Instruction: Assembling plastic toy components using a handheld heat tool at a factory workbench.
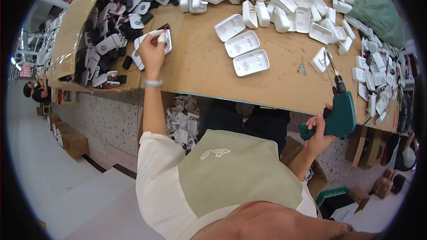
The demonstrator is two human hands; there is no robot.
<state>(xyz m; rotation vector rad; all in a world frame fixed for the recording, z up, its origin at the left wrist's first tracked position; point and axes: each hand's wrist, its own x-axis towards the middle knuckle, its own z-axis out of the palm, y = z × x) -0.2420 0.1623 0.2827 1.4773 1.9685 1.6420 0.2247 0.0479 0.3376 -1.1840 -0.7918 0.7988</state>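
Observation:
My left hand (152, 50), with white coverings on its fingertips, pinches thin red wires (165, 27) at a white device part (167, 43) by the carton's edge. A small dark piece shows beside the fingertips. My right hand (318, 131) is wrapped round the handle of a green soldering gun (341, 114), held over the table's front edge at the right. Its long metal tip (330, 60) points away from me, over a white casing (320, 60); I cannot tell whether they touch. Three open white casings (251, 62) lie in a row between my hands.
A cardboard box (66, 58) at the left holds many white parts with black pieces and wires. White casings (280, 0) are heaped at the back, more (378, 78) at the right by a green cloth bag (378, 9). Below the table is a pile of white parts (182, 122).

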